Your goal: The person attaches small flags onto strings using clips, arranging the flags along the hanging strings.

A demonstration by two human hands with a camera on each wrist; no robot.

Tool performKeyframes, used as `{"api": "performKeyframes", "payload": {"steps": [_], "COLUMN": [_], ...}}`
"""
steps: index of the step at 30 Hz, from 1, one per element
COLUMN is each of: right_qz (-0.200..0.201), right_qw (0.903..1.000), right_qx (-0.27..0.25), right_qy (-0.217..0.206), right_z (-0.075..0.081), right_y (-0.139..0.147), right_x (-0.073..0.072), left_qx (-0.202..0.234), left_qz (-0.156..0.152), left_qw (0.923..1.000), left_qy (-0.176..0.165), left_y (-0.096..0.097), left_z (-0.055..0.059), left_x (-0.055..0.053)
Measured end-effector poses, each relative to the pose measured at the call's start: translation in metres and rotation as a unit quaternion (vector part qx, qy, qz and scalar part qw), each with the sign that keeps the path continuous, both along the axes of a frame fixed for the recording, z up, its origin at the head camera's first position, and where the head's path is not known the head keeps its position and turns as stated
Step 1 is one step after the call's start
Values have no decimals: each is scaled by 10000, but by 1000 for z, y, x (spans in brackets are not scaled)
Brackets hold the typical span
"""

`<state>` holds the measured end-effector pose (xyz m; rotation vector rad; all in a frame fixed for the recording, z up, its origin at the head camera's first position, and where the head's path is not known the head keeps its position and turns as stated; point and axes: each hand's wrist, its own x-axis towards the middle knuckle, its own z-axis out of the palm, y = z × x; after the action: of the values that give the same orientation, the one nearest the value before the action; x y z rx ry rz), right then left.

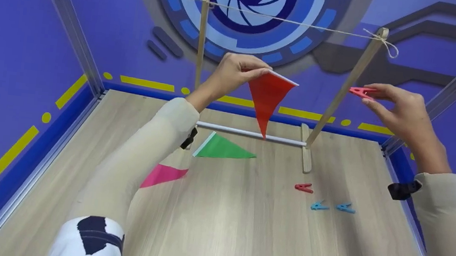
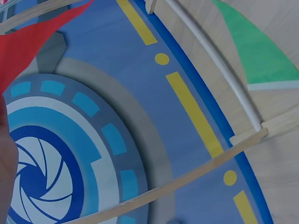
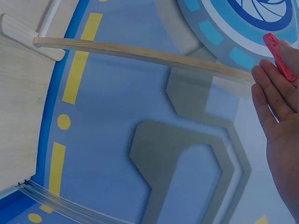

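Observation:
In the head view my left hand [image 1: 236,73] pinches a red triangular pennant [image 1: 269,94] by its white-edged top, and its point hangs down. Below and behind it stands a wooden frame with a string [image 1: 290,21] tied between two posts. Near the right post [image 1: 349,81], my right hand [image 1: 403,108] pinches a red clothespin [image 1: 362,92] between thumb and fingers; the right wrist view shows the same clothespin [image 3: 279,56] too. The pennant and the clothespin are apart. In the left wrist view only part of the red pennant [image 2: 23,49] shows.
On the wooden table [image 1: 217,228] lie a green pennant [image 1: 223,148] and a pink pennant [image 1: 163,175], the latter partly behind my left arm. To the right lie another red clothespin [image 1: 304,187] and two blue clothespins, one [image 1: 320,206] left of the other [image 1: 346,207]. Printed walls enclose the table.

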<state>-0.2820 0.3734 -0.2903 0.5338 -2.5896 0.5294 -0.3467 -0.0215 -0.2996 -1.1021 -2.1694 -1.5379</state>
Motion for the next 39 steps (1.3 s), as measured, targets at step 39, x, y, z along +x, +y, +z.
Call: {"api": "performKeyframes", "payload": {"steps": [39], "right_qz": [-411], "right_qw": [9839], "right_qx": [1536], "right_qy": [-819], "right_z": [144], "right_y": [-45], "right_x": [-37], "left_qx": [386], "left_qz": [195], "left_qw": [9915], "left_qy": [-1223], "left_y": [69], "left_z": [70], "left_x": [-3]}}
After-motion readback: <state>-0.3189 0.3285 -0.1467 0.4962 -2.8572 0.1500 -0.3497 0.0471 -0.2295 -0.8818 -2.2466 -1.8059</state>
